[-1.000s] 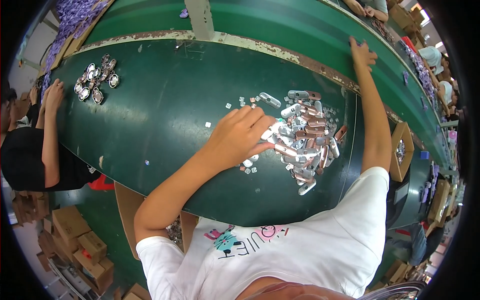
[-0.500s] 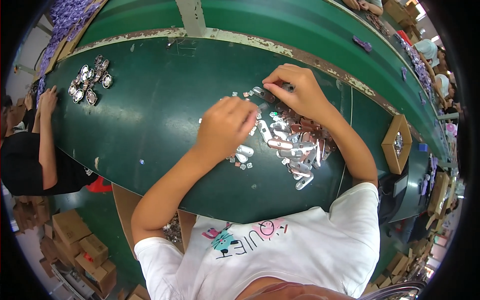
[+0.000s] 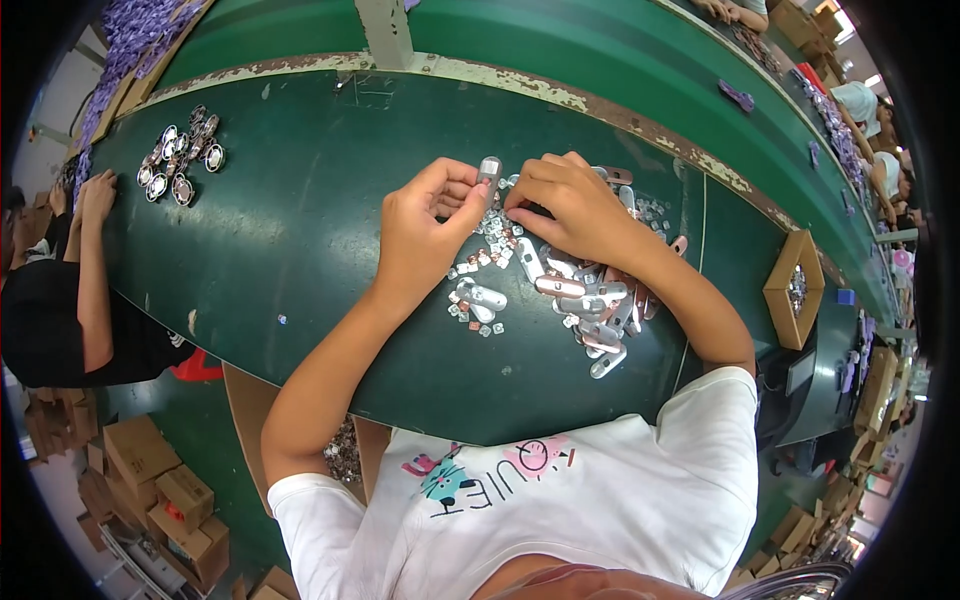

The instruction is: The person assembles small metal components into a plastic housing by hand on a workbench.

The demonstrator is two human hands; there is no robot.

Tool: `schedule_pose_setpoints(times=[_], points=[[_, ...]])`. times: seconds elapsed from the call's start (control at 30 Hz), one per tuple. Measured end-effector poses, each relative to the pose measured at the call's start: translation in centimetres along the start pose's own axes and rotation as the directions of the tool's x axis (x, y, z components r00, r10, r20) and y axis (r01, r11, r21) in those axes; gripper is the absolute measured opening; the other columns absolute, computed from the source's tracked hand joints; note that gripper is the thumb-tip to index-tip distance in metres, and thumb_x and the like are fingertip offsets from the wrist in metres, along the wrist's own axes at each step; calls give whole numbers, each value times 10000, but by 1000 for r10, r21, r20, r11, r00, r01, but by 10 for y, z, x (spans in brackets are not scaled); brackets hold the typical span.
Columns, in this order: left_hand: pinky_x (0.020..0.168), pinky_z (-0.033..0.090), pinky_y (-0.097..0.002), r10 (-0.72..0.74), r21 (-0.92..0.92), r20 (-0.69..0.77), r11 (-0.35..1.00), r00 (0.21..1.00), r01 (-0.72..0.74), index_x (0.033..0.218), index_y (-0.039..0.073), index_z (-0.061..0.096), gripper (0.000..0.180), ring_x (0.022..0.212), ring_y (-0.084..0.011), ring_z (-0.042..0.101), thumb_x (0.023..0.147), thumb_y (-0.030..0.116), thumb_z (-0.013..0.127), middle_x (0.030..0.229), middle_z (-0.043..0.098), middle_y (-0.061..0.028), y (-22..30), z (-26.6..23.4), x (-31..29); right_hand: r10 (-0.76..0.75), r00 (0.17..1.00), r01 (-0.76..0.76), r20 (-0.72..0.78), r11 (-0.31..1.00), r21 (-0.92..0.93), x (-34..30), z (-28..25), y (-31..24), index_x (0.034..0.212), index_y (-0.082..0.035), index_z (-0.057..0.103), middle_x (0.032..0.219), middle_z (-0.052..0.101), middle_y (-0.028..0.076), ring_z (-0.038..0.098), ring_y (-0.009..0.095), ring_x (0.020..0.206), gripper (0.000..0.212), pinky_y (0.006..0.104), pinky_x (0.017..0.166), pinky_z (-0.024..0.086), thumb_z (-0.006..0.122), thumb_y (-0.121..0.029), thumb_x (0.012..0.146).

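My left hand (image 3: 432,215) pinches an oblong grey metal casing (image 3: 489,175) between thumb and fingers, with the piece tilted up above the table. Close on its right, my right hand (image 3: 572,208) is closed, fingertips curled down at the small parts; whatever is in them is too small to make out. Below the fingertips lie several small clear and coppery square pieces (image 3: 495,232). A heap of oblong silver and copper-coloured casings (image 3: 590,300) spreads under and beside my right forearm. Apart from it, on the left, lies another silver casing (image 3: 482,295).
Round metal parts (image 3: 180,158) lie in a cluster at the table's far left, near a co-worker's hand (image 3: 97,195). A cardboard tray (image 3: 795,290) stands at the right. Beyond the table's chipped metal rail (image 3: 500,77) runs a green conveyor belt (image 3: 560,40).
My left hand has moved up and turned, now showing a casing in its fingers. My right hand has come down and left toward the small square pieces.
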State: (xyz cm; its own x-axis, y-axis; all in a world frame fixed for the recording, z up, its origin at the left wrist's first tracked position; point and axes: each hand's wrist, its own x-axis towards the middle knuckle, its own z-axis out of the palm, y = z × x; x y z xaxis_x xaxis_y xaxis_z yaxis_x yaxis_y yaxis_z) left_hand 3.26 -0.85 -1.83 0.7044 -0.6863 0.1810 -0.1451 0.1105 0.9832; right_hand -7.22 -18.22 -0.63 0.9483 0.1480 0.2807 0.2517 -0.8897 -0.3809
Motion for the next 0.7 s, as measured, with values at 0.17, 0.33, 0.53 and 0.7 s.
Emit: schedule_pose_setpoints(times=[0.17,0.33,0.53,0.7], points=[[631,503,-215,-12,-24,-5,1000,1000,12,884,-26,616,90,698,-76,628,867,60,632,775,664,-47,2,-2,2,45,996,-44,-82,999,11,0,5,-5,843,-80,666,794,572,34,554,215,817,74,366,710,372,662,-143,803],[613,501,-215,20,19,-10,1000,1000,-20,875,-36,607,100,686,-74,621,874,62,625,763,655,-39,1,0,0,-2,999,-2,-50,996,-88,2,4,-11,850,-80,661,781,551,37,548,218,795,68,365,697,372,663,-130,803],[604,501,-212,-56,-42,19,998,998,57,882,-34,605,99,683,-72,619,881,64,621,756,647,-39,2,-2,1,48,999,-48,-22,999,21,-1,8,-5,883,-74,657,807,572,50,556,231,828,75,366,724,384,631,-116,827],[599,489,-199,-40,-85,10,996,999,41,892,-31,602,102,677,-66,611,894,71,615,764,642,-35,1,-2,2,68,998,-66,-16,993,97,-1,1,4,925,-36,654,840,586,77,550,243,847,109,359,782,386,568,-87,881]])
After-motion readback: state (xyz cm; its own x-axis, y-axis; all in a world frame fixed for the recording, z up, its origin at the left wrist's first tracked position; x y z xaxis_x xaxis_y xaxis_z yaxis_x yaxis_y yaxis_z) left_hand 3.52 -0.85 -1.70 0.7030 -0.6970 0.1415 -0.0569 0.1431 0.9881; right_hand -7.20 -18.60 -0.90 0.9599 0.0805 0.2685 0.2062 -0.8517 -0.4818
